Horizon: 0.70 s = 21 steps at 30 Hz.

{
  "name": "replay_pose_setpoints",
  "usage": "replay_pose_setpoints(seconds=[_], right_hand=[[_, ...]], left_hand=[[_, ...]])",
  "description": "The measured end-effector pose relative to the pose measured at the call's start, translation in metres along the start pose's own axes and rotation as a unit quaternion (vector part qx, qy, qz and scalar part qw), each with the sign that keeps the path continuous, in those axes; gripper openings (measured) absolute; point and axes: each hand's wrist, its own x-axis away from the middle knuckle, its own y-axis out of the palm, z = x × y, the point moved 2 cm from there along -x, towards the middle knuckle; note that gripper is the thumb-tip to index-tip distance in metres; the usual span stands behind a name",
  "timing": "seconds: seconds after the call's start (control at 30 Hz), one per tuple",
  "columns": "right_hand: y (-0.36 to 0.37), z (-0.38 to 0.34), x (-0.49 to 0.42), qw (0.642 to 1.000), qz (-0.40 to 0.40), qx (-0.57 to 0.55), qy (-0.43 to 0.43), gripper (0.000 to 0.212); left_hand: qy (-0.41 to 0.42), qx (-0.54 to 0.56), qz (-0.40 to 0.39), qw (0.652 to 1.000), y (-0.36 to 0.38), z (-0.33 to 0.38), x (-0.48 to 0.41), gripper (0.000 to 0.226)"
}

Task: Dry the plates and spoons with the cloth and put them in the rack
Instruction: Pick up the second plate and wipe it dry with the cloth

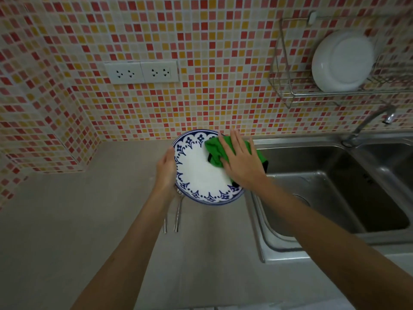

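Note:
A white plate with a blue patterned rim [199, 175] is held tilted above the counter. My left hand [165, 168] grips its left edge. My right hand [242, 163] presses a green cloth [214, 151] flat against the plate's upper right face. Two metal spoons [177, 214] lie on the counter under the plate, with only their handles showing. A wire rack [288, 86] hangs on the tiled wall at the upper right and holds a white plate [343, 61] standing on edge.
A steel double sink [335, 198] fills the right side, with a tap [371, 121] behind it. The grey counter [78, 209] runs left to a tiled corner. Two wall sockets [142, 72] sit above the counter.

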Motion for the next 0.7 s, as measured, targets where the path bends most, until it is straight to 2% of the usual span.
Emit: replay_pose_setpoints(seconds=[0.1,0.2,0.27,0.33,0.47,0.57,0.7], right_hand=[[0.002,-0.021,0.041,0.99,-0.108,-0.075,-0.048,0.066],[-0.007,-0.059,0.065,0.977,-0.13,-0.13,-0.105,0.058],[-0.012,-0.076,0.058,0.978,-0.101,-0.152,-0.1,0.058],[-0.016,-0.081,0.043,0.986,-0.034,-0.14,-0.09,0.065],[-0.017,-0.069,0.012,0.988,0.061,-0.139,-0.038,0.06],[-0.025,-0.051,-0.014,0.989,0.096,-0.113,0.02,0.06],[-0.024,-0.009,-0.023,0.991,0.106,-0.08,0.025,0.067]], left_hand=[[0.005,-0.014,0.026,1.0,0.0,0.002,-0.004,0.041],[-0.014,-0.002,0.008,1.0,0.01,-0.005,0.002,0.044],[-0.042,0.006,-0.039,0.998,0.017,-0.01,0.009,0.046],[-0.049,-0.006,-0.094,0.994,0.025,-0.01,0.018,0.053],[0.017,-0.039,-0.143,0.989,0.03,-0.006,0.024,0.061],[-0.004,-0.033,-0.14,0.99,0.03,-0.009,0.014,0.048],[-0.008,-0.05,-0.068,0.996,0.022,0.005,0.003,0.042]])
